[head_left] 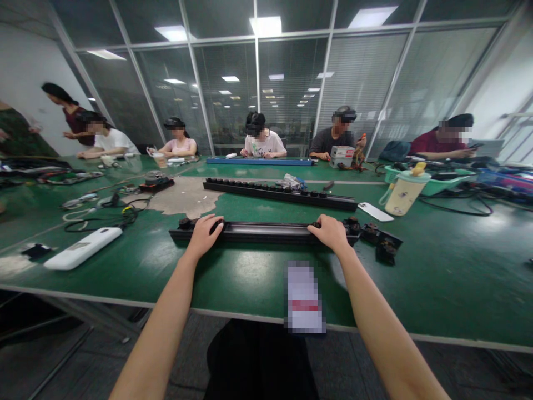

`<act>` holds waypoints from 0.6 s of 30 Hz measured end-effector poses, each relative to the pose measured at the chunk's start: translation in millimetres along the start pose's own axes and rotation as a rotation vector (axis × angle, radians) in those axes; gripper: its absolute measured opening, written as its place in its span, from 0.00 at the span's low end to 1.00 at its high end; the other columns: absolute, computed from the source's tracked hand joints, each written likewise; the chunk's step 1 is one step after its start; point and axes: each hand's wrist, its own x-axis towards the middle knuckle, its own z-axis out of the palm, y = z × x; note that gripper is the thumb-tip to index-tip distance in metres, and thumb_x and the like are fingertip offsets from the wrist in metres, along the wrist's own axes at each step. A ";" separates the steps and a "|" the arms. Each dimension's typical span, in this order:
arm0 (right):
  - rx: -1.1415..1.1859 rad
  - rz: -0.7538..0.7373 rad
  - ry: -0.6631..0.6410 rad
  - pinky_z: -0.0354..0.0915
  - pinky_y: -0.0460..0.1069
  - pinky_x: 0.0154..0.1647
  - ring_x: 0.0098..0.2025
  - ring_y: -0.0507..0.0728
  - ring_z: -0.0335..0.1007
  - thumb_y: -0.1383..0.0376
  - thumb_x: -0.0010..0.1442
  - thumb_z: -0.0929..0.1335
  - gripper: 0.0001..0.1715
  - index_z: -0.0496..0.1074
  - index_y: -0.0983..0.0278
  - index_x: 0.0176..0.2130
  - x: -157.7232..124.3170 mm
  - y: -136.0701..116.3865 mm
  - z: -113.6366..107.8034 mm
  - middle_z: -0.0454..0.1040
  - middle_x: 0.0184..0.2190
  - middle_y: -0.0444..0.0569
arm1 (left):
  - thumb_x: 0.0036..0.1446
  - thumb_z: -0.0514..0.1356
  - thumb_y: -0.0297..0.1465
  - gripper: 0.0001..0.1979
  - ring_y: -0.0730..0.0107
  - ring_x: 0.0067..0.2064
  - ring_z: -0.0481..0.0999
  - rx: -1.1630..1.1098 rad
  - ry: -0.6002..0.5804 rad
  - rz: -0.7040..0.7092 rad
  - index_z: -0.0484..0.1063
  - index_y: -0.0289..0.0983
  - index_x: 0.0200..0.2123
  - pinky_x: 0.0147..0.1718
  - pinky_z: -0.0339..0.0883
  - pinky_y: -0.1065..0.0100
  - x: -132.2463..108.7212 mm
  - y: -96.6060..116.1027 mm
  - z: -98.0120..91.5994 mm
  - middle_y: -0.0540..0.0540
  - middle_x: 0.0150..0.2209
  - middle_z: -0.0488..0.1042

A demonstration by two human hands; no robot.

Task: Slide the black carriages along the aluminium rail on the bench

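A long black bar (266, 233) lies crosswise on the green table in front of me, with a smooth, shiny channel along its middle. My left hand (204, 236) is closed over its left part, fingers on the far side and thumb towards the middle. Near the other end, my right hand (332, 232) grips the bar too, its fingertips by a small black piece. What lies under both palms is hidden. Small dark blocky parts (387, 251) rest just beyond the bar's right end. A phone (303, 297) with a blurred screen lies at the table's near edge.
Behind the bar lies a second black bar (278, 194) bearing a row of black knobs. A white oblong device (83, 248) is at left, near cables. To the right are a white phone (375, 211), a cream tumbler (403, 191) and a green basket (452, 182). Several people sit opposite.
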 end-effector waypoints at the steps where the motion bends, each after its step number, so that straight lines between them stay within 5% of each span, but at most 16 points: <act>1: 0.002 0.003 -0.003 0.62 0.53 0.43 0.48 0.65 0.76 0.51 0.65 0.65 0.20 0.74 0.64 0.42 0.1 0.0 0.1 0.80 0.45 0.59 | 0.68 0.49 0.50 0.27 0.52 0.65 0.69 -0.001 0.003 0.003 0.76 0.40 0.54 0.67 0.58 0.47 0.0 -0.3 0.2 0.40 0.57 0.78; 18: 0.004 0.004 0.004 0.61 0.53 0.43 0.47 0.65 0.76 0.51 0.65 0.66 0.20 0.74 0.64 0.42 1.1 0.8 1.7 0.80 0.45 0.59 | 0.68 0.49 0.50 0.27 0.50 0.65 0.69 -0.009 0.006 -0.004 0.76 0.39 0.54 0.67 0.58 0.46 -0.3 1.8 -0.6 0.39 0.57 0.78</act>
